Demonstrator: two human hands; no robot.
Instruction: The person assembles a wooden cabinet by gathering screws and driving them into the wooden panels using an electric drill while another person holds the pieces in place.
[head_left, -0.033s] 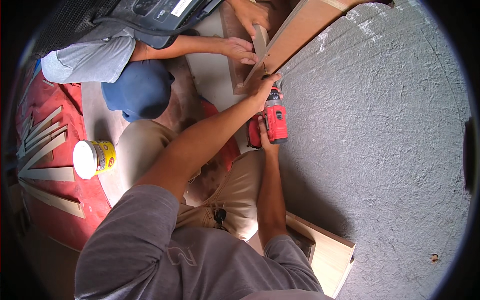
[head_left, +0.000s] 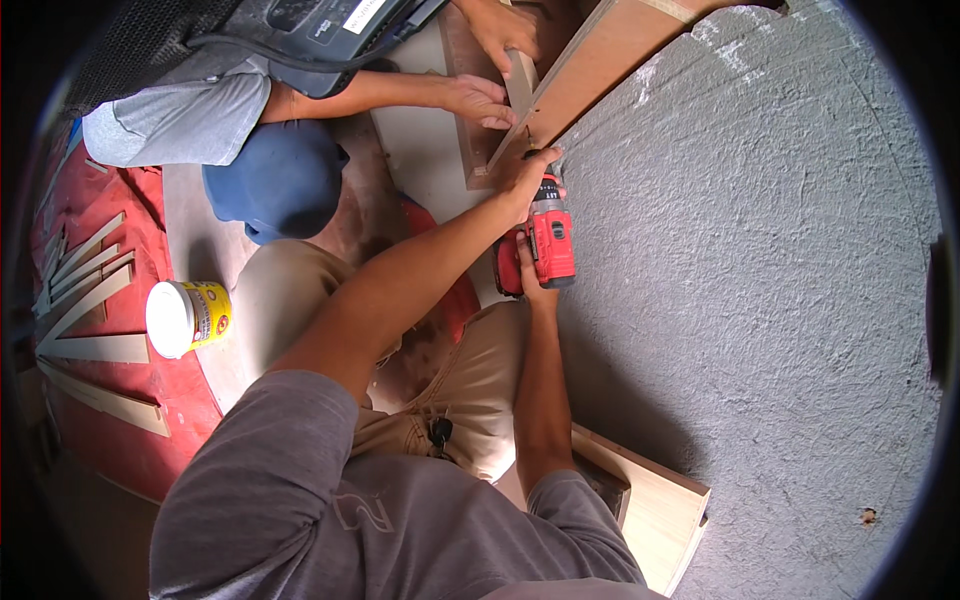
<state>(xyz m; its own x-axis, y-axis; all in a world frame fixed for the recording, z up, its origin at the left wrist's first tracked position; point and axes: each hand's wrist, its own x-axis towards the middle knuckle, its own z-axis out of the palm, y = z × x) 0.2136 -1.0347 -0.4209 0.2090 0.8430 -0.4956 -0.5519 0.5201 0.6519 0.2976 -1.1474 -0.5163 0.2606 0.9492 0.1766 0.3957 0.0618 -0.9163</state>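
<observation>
A red and black cordless drill [head_left: 552,240] points away from me toward the lower end of a long brown wooden panel [head_left: 610,70]. My right hand [head_left: 538,280] is closed around its handle. My left hand [head_left: 530,185] wraps the front of the drill near the chuck, its fingertips close to the panel. The bit's tip is too small to make out against the wood. Across from me, a co-worker's two hands [head_left: 480,100] hold a short pale wood block [head_left: 520,85] against the panel's other side.
A rough grey wall [head_left: 760,300] rises along the right. The co-worker's blue cap [head_left: 275,180] is at upper left. A white-lidded yellow tub [head_left: 172,318] stands near a red sheet [head_left: 185,400] with several wood strips [head_left: 100,348]. A pale wooden box [head_left: 660,500] lies behind my right arm.
</observation>
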